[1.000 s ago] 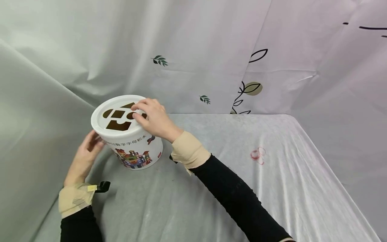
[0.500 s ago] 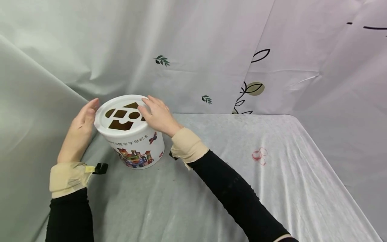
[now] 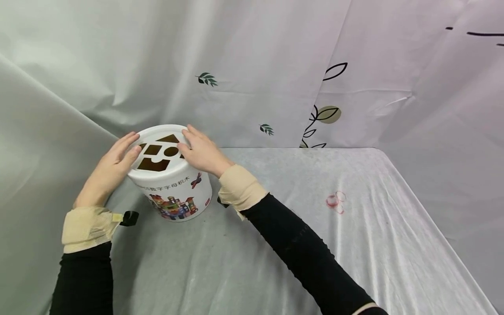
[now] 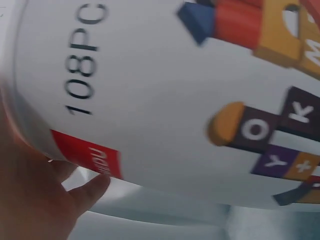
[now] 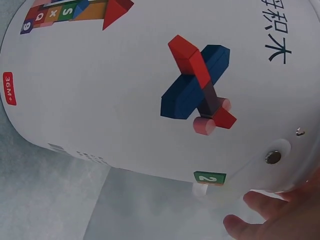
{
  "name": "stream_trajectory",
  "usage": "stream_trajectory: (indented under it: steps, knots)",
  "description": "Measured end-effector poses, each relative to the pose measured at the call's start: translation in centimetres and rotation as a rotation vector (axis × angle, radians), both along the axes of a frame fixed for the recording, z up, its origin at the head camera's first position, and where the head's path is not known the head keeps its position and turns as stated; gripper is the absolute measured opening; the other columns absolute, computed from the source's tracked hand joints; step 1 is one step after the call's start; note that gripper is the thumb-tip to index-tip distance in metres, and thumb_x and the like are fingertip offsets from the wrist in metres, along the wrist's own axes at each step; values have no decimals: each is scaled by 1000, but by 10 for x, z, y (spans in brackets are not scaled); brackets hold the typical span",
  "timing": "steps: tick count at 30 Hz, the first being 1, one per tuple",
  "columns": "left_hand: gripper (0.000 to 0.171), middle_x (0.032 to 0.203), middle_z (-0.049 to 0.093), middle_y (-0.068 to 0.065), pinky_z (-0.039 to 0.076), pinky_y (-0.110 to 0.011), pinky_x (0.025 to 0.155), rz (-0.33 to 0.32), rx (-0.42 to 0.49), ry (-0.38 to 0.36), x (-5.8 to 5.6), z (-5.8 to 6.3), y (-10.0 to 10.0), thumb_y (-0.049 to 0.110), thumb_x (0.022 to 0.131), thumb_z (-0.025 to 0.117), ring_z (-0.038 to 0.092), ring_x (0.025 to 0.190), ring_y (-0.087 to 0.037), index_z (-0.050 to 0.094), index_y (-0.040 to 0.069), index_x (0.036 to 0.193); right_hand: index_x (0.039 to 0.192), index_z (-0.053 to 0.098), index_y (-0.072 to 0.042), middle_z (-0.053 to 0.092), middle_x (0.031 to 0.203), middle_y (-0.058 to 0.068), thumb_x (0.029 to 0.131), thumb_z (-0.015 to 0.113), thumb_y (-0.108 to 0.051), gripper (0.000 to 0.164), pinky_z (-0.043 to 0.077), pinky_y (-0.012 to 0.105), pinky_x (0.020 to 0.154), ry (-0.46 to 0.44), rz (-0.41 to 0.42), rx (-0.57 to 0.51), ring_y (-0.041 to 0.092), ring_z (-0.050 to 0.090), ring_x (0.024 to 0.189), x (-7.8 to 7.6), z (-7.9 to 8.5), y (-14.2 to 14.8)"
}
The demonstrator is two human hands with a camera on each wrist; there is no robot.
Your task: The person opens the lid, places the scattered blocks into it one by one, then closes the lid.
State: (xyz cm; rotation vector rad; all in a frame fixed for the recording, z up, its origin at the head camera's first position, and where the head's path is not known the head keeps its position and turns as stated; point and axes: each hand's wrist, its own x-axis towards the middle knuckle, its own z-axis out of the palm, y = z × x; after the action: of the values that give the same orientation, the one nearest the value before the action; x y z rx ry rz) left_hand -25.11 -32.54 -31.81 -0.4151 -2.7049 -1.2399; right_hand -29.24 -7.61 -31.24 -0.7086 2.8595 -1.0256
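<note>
A white cylindrical toy-block bucket (image 3: pixel 179 197) with printed blocks and Chinese lettering stands on the cloth at the left. Its white lid (image 3: pixel 179 166) has several shape-cut openings. On the lid's left edge, my left hand (image 3: pixel 112 168) grips the rim, thumb over the top. The left wrist view shows its fingertips (image 4: pixel 95 195) against the bucket wall. Opposite, my right hand (image 3: pixel 204 153) grips the right side of the rim, with its thumb on the lid. Below the rim, the right wrist view shows two of its fingers (image 5: pixel 260 205) near a metal rivet (image 5: pixel 273 157).
Grey-white cloth (image 3: pixel 275 218) covers the table, with a reddish stain (image 3: pixel 334 201) right of centre. A pale curtain (image 3: pixel 252 52) with leaf prints hangs behind and folds close along the bucket's left.
My left hand has risen from the bucket's lower left side to the lid's rim, its thumb now over the top. My right hand has shifted slightly outward toward the rim.
</note>
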Motion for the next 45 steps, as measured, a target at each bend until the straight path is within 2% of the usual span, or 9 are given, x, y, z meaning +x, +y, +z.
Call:
stream_trajectory:
  steps: [4, 11, 17, 24, 28, 31, 36, 41, 45]
  knots:
    - [54, 162, 14, -2, 0, -56, 113, 13, 31, 8, -1, -6, -1, 36, 105, 38, 8, 147, -29, 31, 14, 154, 156, 25, -20, 7, 161, -11, 104, 33, -42, 57, 8, 27, 115, -13, -3, 5, 6, 10, 145, 0, 0, 1]
    - [53, 162, 15, -3, -1, -52, 114, 23, 95, 9, 1, -14, 3, 36, 106, 33, 7, 147, -24, 32, 12, 154, 158, 10, -26, 1, 161, -15, 104, 30, -44, 61, 11, 38, 116, -36, 4, 57, 5, 9, 145, 3, 0, 1]
    - [50, 161, 18, -4, 1, -44, 116, 27, 136, 15, 1, -20, 8, 29, 106, 31, 9, 147, -21, 33, 12, 153, 158, 6, -26, 3, 162, -13, 103, 31, -46, 64, 14, 40, 115, -40, -13, 105, 6, 12, 145, 4, 0, 4]
    - [49, 161, 19, -4, 2, -42, 116, 34, 142, 43, -2, -16, 16, 22, 105, 28, 11, 146, -21, 34, 13, 153, 158, 8, -25, 6, 162, -13, 102, 32, -47, 65, 17, 41, 114, -16, -18, 97, 8, 19, 144, 0, 1, 9]
    - [48, 161, 19, -5, 2, -44, 116, 14, 144, 38, -4, -14, 18, 22, 106, 29, 11, 146, -23, 34, 11, 152, 158, 9, -29, 4, 161, -15, 102, 34, -47, 63, 14, 41, 115, -38, -13, 42, 8, 17, 144, 0, 0, 13]
    - [49, 161, 17, -3, 0, -49, 115, 9, 121, 23, -4, -15, 15, 24, 106, 28, 9, 147, -23, 33, 12, 153, 158, 12, -32, 6, 161, -16, 103, 36, -44, 61, 14, 43, 115, -57, -11, -50, 10, 18, 144, 1, -5, 13]
    - [50, 162, 15, -5, 0, -53, 114, 23, 99, -6, 4, -19, 9, 27, 107, 26, 7, 147, -25, 28, 14, 155, 157, 18, -30, 10, 161, -13, 104, 37, -34, 57, 14, 41, 115, -65, 8, -191, 8, 14, 145, 6, -18, 8]
    - [53, 162, 13, -9, 3, -47, 115, 57, 191, -16, 9, -24, 9, 31, 107, 26, 10, 146, -27, 14, 27, 158, 157, 19, -29, 7, 162, -12, 106, 29, -38, 53, 7, 34, 115, -36, 25, -280, 3, 4, 144, 12, -26, 10]
    - [52, 162, 9, -10, 0, -47, 115, 85, 259, -23, 12, -30, 7, 39, 106, 18, 7, 147, -25, 8, 34, 157, 158, 15, -27, 4, 162, -6, 106, 24, -44, 55, 4, 34, 115, -43, 15, -385, 5, 0, 145, 18, -34, 18]
